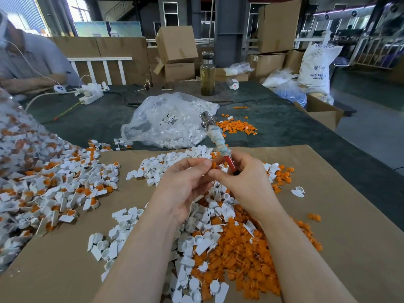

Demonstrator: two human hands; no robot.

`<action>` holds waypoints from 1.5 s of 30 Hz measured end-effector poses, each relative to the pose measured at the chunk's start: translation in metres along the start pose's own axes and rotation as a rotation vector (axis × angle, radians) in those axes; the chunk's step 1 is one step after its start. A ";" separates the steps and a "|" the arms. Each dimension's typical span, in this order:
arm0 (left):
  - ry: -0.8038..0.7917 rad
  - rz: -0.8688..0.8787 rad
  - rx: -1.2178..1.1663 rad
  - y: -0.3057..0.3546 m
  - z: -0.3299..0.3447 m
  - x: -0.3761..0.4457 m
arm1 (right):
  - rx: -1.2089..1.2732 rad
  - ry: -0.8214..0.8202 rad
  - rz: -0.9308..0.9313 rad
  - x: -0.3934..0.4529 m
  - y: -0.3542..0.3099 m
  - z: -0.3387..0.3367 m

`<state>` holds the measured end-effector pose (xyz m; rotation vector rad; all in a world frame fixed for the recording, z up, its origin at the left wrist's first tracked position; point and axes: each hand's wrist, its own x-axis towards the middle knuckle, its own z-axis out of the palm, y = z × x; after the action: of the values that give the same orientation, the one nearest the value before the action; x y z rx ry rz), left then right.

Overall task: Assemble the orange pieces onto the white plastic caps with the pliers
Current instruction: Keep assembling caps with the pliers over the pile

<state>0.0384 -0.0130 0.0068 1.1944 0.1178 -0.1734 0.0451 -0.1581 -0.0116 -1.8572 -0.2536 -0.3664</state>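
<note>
Your left hand [183,182] is raised above the cardboard sheet [349,215], and its thumb and fingertips pinch one orange piece [213,165]. Your right hand [244,182] meets it from the other side; its fingertips touch the same piece, and its fingers curl around the red handle of the pliers [215,136]. The pliers stand tilted, with the metal head up and away from you, and the upper part of the handle is wrapped in a white cloth. If a white cap is between your fingers, I cannot tell, because the fingers hide it.

Under your forearms lies a mixed pile: loose orange pieces [240,254] mostly to the right, white plastic caps [122,243] to the left and in the middle. Further left is a wide heap of assembled caps [56,189], white with orange inside. Behind the cardboard, on the dark green table cover [284,123], lies a clear plastic bag [168,121] of white parts and a small heap of orange parts [237,127]. A glass bottle [207,75] with yellowish liquid stands farther back, and another person [28,60] sits at the far left
</note>
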 end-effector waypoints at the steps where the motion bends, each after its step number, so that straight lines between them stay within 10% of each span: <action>1: 0.004 0.004 -0.006 0.000 0.000 0.000 | 0.003 0.004 -0.006 0.000 0.000 0.001; 11: 0.013 0.112 0.134 0.003 0.003 -0.004 | 0.017 0.056 -0.004 0.001 0.002 0.003; 16: 0.309 0.294 0.817 0.004 -0.020 0.004 | -0.024 0.147 0.035 0.002 0.005 0.000; 26: 0.239 0.225 1.462 -0.016 -0.021 0.014 | -0.094 0.160 0.057 0.003 0.008 0.001; 37: 0.320 0.164 1.170 -0.010 -0.029 0.013 | -0.142 0.130 0.091 0.002 0.006 0.002; 45: 0.274 0.177 0.282 -0.001 -0.010 0.004 | -0.115 0.136 0.067 0.001 0.004 0.003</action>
<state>0.0423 -0.0043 0.0018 1.4993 0.2316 0.1349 0.0476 -0.1561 -0.0159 -1.9390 -0.0786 -0.4677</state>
